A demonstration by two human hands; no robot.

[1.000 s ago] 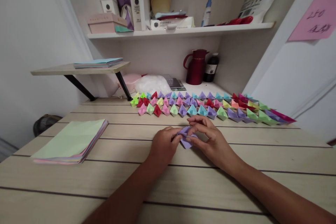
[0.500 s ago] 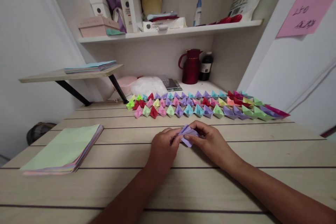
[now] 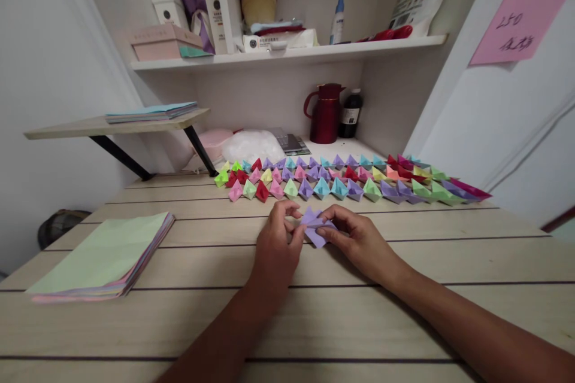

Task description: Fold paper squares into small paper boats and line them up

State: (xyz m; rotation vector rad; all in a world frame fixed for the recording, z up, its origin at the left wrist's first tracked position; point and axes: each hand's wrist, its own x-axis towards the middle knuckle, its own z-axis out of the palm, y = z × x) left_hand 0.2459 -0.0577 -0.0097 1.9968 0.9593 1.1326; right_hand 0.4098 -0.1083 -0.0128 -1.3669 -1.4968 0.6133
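A small folded purple paper piece (image 3: pixel 314 226) sits between my two hands just above the wooden table (image 3: pixel 314 323). My left hand (image 3: pixel 276 245) pinches its left side with thumb and fingers. My right hand (image 3: pixel 359 239) grips its right side, fingers curled around it. Beyond the hands, rows of several small folded paper boats (image 3: pixel 341 182) in many colours line the table from centre to right.
A stack of coloured paper sheets (image 3: pixel 103 254), green on top, lies at the left. A small raised shelf (image 3: pixel 112 125) holds more sheets. At the back stand a red jug (image 3: pixel 326 114) and a dark bottle (image 3: pixel 351 114). A pink note (image 3: pixel 516 24) hangs on the right wall.
The view shifted slightly, so everything sits a little further left. My hands have turned the purple paper, which now shows more of its folded points, and my left fingers have opened out around it.
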